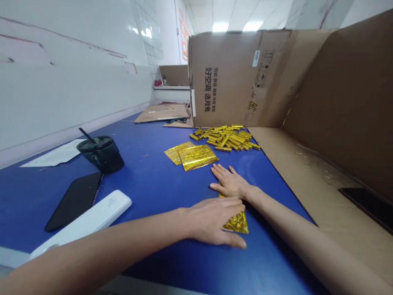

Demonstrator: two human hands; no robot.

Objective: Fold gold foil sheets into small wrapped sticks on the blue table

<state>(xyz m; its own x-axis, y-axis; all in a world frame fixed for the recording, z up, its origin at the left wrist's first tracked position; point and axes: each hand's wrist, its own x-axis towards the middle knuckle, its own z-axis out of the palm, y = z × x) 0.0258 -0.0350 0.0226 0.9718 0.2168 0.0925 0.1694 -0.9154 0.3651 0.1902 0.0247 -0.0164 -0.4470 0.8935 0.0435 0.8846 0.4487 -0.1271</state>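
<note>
A shiny gold foil sheet lies on the blue table, partly covered by both hands. My left hand rests flat across it with the thumb spread away from the fingers. Just beyond, my right hand is pressed flat over the foil's far part, fingers stretched out. A bit of gold shows under that palm; the rest is hidden. Farther off lie two flat gold foil sheets, one overlapping the other. Behind them is a pile of rolled gold foil tubes.
On the left are a dark mug with a straw, a black phone, a white oblong device and a paper sheet. A large cardboard box walls the back and right. Flat cardboard lies at the back left.
</note>
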